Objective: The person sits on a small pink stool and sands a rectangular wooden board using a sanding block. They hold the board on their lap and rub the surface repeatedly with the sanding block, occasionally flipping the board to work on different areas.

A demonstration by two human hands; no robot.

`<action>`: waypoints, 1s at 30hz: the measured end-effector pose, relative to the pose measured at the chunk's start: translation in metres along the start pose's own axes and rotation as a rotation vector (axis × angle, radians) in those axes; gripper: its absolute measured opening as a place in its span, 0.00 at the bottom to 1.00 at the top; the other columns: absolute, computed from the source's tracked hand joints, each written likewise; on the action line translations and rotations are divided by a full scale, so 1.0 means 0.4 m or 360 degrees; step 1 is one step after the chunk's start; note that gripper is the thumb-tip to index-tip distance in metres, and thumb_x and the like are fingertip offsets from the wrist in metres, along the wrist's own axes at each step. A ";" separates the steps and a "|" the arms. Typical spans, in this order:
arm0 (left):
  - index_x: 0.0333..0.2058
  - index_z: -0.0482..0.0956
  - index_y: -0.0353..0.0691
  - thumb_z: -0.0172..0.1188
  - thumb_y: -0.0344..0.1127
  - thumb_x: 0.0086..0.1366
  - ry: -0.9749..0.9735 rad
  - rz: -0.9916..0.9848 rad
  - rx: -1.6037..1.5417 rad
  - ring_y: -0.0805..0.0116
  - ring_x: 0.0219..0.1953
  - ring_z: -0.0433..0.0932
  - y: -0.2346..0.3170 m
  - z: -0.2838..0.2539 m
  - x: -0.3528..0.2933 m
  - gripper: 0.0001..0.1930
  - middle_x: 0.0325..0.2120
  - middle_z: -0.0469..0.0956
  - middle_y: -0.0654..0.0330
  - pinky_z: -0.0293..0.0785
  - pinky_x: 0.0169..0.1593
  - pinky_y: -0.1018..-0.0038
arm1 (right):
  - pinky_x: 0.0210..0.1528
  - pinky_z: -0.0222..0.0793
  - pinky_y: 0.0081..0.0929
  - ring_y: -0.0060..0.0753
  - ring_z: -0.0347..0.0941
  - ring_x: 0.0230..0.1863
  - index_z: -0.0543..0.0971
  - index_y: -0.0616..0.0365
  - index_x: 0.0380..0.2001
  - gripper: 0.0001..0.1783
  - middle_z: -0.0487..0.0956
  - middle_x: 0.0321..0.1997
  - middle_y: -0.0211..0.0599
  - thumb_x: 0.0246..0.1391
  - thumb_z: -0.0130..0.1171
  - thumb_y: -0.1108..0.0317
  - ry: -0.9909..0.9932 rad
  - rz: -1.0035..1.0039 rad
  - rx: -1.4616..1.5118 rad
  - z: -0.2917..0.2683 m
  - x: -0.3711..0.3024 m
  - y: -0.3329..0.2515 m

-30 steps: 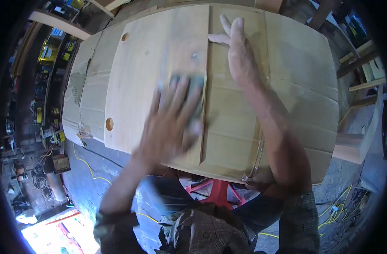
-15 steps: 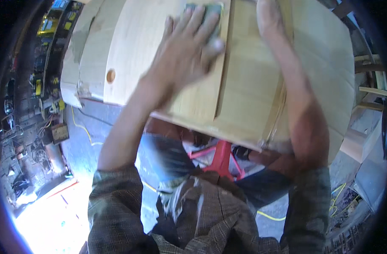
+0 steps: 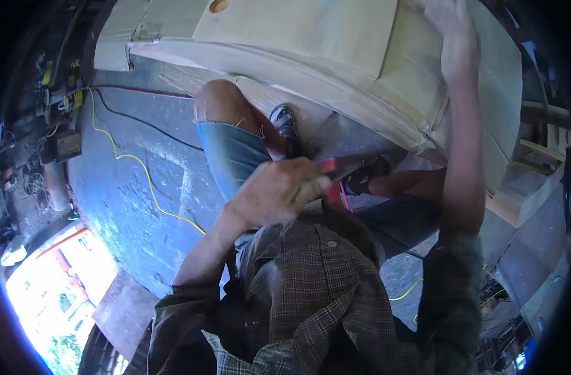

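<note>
My left hand (image 3: 279, 190) is closed in front of my body, above my lap and away from the panel. Its thumb presses on a thin, dark piece of sandpaper (image 3: 345, 171), seen nearly edge-on. A pale wooden panel (image 3: 304, 31) with a round hole (image 3: 218, 6) near its left end lies at the top of the view. My right hand (image 3: 451, 25) is at the upper edge, over the cardboard to the right of the panel. Its fingers are smeared and partly cut off, so their grip does not show.
Cardboard (image 3: 416, 103) covers the work surface beneath the panel, its front edge bent. A red stand (image 3: 329, 165) shows between my legs. A yellow cord (image 3: 149, 181) and a dark cable run over the floor at left. Wooden pieces (image 3: 520, 200) lie at right; cluttered tools line the left.
My left hand has left the panel and come down toward my body with the sandpaper. My right hand has shifted right. The view has tilted lower, showing more floor.
</note>
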State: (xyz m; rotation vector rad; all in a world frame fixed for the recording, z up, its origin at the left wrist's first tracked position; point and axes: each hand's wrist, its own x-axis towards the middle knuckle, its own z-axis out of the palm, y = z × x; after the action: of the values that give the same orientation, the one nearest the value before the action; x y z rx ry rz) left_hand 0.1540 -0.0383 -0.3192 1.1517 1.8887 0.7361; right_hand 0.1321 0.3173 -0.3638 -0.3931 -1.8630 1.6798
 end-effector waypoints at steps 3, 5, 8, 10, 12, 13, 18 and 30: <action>0.33 0.76 0.33 0.50 0.44 0.67 0.0171 0.0194 -0.0226 0.49 0.28 0.76 -0.018 -0.012 -0.004 0.17 0.24 0.75 0.46 0.70 0.32 0.60 | 0.59 0.60 0.32 0.35 0.69 0.56 0.73 0.64 0.52 0.28 0.76 0.52 0.44 0.62 0.44 0.50 -0.0675 0.0018 0.0115 0.073 -0.265 -0.093; 0.32 0.76 0.32 0.51 0.43 0.67 0.0245 0.0305 -0.0404 0.53 0.25 0.76 -0.018 -0.012 -0.007 0.17 0.21 0.74 0.47 0.70 0.31 0.62 | 0.60 0.60 0.30 0.36 0.69 0.56 0.75 0.65 0.50 0.25 0.75 0.53 0.43 0.61 0.47 0.54 -0.1237 0.0220 -0.0077 0.118 -0.371 -0.177; 0.32 0.76 0.30 0.52 0.44 0.68 0.0307 0.0148 -0.0727 0.64 0.21 0.72 0.010 -0.024 -0.003 0.18 0.17 0.72 0.50 0.67 0.28 0.67 | 0.62 0.57 0.35 0.42 0.66 0.60 0.70 0.65 0.54 0.27 0.72 0.56 0.43 0.57 0.52 0.57 -0.1090 0.0348 -0.0062 0.143 -0.474 -0.207; 0.32 0.77 0.31 0.52 0.46 0.68 0.0305 0.0114 -0.0844 0.75 0.20 0.66 -0.003 -0.014 -0.003 0.20 0.14 0.69 0.60 0.64 0.26 0.71 | 0.63 0.57 0.40 0.44 0.66 0.59 0.64 0.66 0.59 0.34 0.70 0.58 0.45 0.56 0.53 0.52 -0.0763 0.0700 0.0790 0.132 -0.559 -0.147; 0.32 0.78 0.32 0.52 0.48 0.68 0.0318 -0.0035 -0.1105 0.76 0.20 0.64 0.007 -0.017 -0.013 0.21 0.14 0.69 0.64 0.63 0.25 0.72 | 0.64 0.56 0.42 0.44 0.66 0.59 0.61 0.65 0.61 0.38 0.69 0.59 0.46 0.54 0.55 0.51 -0.0484 0.0809 0.1300 0.143 -0.618 -0.126; 0.32 0.78 0.32 0.52 0.49 0.68 0.0333 -0.0051 -0.1088 0.77 0.19 0.64 0.006 -0.016 -0.012 0.21 0.14 0.68 0.65 0.63 0.24 0.73 | 0.64 0.56 0.42 0.43 0.66 0.59 0.61 0.64 0.61 0.37 0.69 0.59 0.45 0.53 0.56 0.52 -0.0389 0.0748 0.1383 0.169 -0.639 -0.130; 0.32 0.80 0.32 0.51 0.53 0.67 0.0207 -0.0115 -0.0927 0.78 0.24 0.69 -0.054 -0.007 0.007 0.25 0.19 0.73 0.66 0.66 0.28 0.77 | 0.59 0.62 0.31 0.37 0.68 0.56 0.65 0.66 0.56 0.25 0.71 0.55 0.45 0.57 0.54 0.68 -0.0298 0.0962 0.0897 0.207 -0.650 -0.190; 0.49 0.67 0.37 0.44 0.46 0.66 0.1444 -0.0116 0.0742 0.37 0.48 0.68 -0.252 -0.513 0.335 0.20 0.49 0.68 0.41 0.62 0.52 0.46 | 0.60 0.60 0.45 0.61 0.62 0.60 0.66 0.57 0.59 0.30 0.66 0.59 0.56 0.50 0.56 0.66 -0.0423 -0.0827 -0.1802 0.199 -0.354 -0.138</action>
State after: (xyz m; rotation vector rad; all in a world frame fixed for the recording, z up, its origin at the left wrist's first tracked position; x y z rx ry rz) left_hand -0.1026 0.0254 -0.3351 1.0927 2.9653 0.8900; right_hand 0.2039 0.1629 -0.3444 -0.0751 -2.6729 0.2311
